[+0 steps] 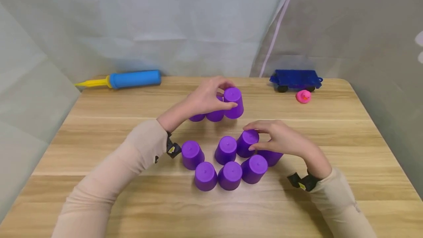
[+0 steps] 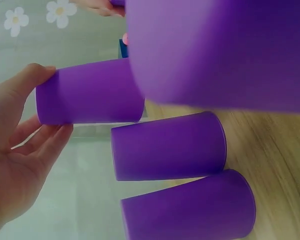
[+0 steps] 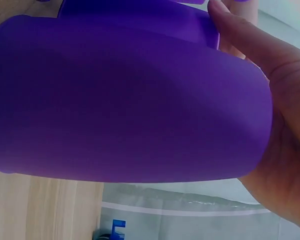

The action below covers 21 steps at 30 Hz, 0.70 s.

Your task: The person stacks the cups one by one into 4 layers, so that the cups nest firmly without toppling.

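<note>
Seemingly partway: three inverted cups [image 1: 214, 116] line up toward the rear of the desk [image 1: 165, 212], the left grip [image 1: 207, 97] curled around the rightmost; seven remain nearer, outside that line, one pinched by the right grip [image 1: 282, 139]. Both grips part only to cup width.

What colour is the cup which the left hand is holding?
The cup in the left hand is purple; the head view shows it best.
</note>
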Available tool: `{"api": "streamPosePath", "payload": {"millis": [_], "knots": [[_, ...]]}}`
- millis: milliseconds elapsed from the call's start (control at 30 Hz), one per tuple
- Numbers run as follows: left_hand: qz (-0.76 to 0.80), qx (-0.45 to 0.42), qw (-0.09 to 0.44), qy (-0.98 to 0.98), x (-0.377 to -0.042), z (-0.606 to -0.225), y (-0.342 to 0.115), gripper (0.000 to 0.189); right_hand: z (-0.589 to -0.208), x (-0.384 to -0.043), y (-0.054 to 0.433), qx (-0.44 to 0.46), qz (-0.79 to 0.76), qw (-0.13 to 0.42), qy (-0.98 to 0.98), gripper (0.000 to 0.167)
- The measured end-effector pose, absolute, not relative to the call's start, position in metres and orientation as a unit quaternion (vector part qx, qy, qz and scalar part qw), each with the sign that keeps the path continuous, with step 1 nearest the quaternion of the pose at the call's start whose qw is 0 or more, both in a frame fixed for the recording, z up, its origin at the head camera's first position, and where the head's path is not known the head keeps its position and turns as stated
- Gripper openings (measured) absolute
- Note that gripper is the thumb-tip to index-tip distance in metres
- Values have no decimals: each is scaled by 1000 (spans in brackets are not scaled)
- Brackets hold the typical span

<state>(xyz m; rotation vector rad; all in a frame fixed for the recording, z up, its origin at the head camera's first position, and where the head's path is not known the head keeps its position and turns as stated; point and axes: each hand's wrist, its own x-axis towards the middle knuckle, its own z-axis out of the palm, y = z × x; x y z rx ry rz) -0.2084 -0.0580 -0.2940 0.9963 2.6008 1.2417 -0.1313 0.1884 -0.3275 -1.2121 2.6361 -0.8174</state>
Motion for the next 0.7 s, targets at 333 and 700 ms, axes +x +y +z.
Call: {"api": "streamPosePath", "payload": {"millis": [333, 700], "knots": [[332, 384, 15, 861, -222, -301, -52, 48, -330, -131, 187, -376, -286, 72, 878, 40], [287, 426, 16, 858, -237, -320, -45, 48, -331, -133, 188, -376, -287, 75, 878, 41]]}}
